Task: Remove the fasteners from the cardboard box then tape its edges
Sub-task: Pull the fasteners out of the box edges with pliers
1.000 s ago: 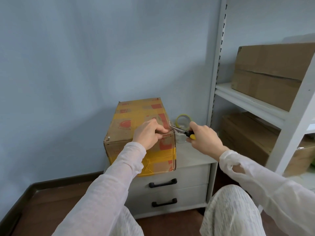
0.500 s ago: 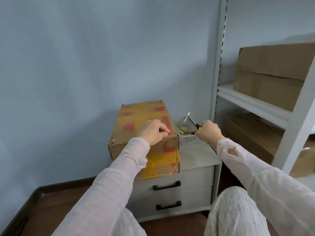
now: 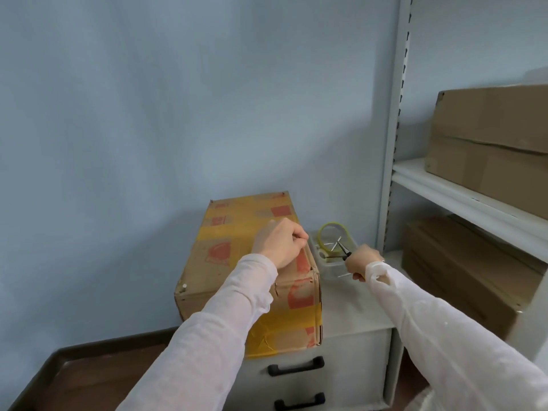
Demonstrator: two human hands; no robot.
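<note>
Cardboard box (image 3: 225, 256) looked light, stiff but crushable, best braced at its top right edge, where the left hand (image 3: 278, 244) rested with fingers curled empty, the right hand (image 3: 363, 259) with fingers gripping pliers (image 3: 344, 251).

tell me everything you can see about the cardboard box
The box is a long brown cardboard carton, closed, banded with yellow tape and printed with red marks, its surface worn and creased. It lies flat on the white drawer unit, its long side running away from the camera. A small metal fastener sticks up at its near left top corner. The left hand rests on its top by the right edge, fingers curled. The right hand, holding pliers, is apart from it.
</note>
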